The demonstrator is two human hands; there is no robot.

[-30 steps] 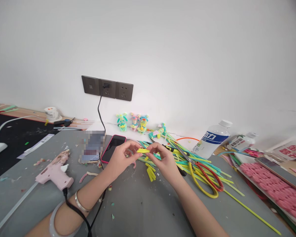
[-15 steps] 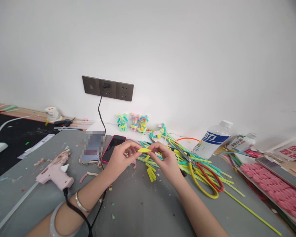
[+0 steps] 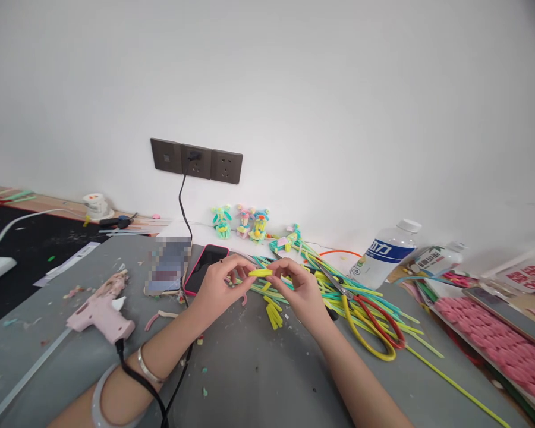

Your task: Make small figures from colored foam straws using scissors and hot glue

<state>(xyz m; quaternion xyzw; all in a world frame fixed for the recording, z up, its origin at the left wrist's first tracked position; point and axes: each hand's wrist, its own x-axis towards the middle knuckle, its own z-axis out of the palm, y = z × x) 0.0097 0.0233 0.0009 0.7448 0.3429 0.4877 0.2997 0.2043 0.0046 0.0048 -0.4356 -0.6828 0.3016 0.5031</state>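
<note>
Between both sets of fingertips a short piece of yellow pipe cleaner is held level above the grey table. My left hand pinches its left end, and my right hand pinches the right end. Just below them on the table lie several cut yellow pieces. Behind and beside my right hand spreads a heap of long green, yellow and teal pipe cleaners. Scissors with yellow and red handles rest on that heap.
A pink glue gun with its cord lies left of my left forearm. Two phones, one pink-edged, sit behind the left hand. Small finished figures stand by the wall. At right are a bottle and a pink braided mat.
Both hands keep hold of the yellow piece; it and the fingers have turned only slightly. The view has shifted a little, and nothing else has visibly moved.
</note>
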